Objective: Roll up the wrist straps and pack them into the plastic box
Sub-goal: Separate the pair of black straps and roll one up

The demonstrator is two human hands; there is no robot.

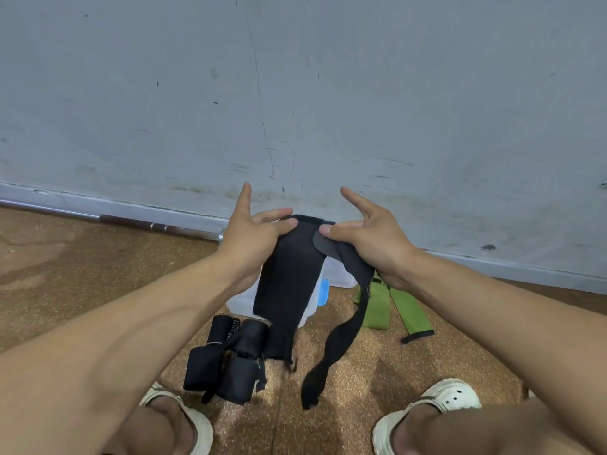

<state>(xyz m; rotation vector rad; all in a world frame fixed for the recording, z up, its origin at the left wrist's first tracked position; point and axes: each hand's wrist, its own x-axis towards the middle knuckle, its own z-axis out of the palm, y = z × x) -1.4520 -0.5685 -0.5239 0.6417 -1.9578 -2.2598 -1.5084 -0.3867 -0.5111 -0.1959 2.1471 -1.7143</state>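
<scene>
The black wrist strap (pixel 285 284) hangs lengthwise between both hands, above the plastic box (pixel 241 302) on the floor. The left hand (pixel 253 238) and right hand (pixel 371 234) each pinch its top edge, other fingers splayed; its thin tail trails below the right hand.

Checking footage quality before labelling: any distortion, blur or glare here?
Head view: wide-angle distortion bows the baseboard and stretches the forearms; the black strap and both hands, left and right, look sharp; lighting soft, no glare.
</scene>
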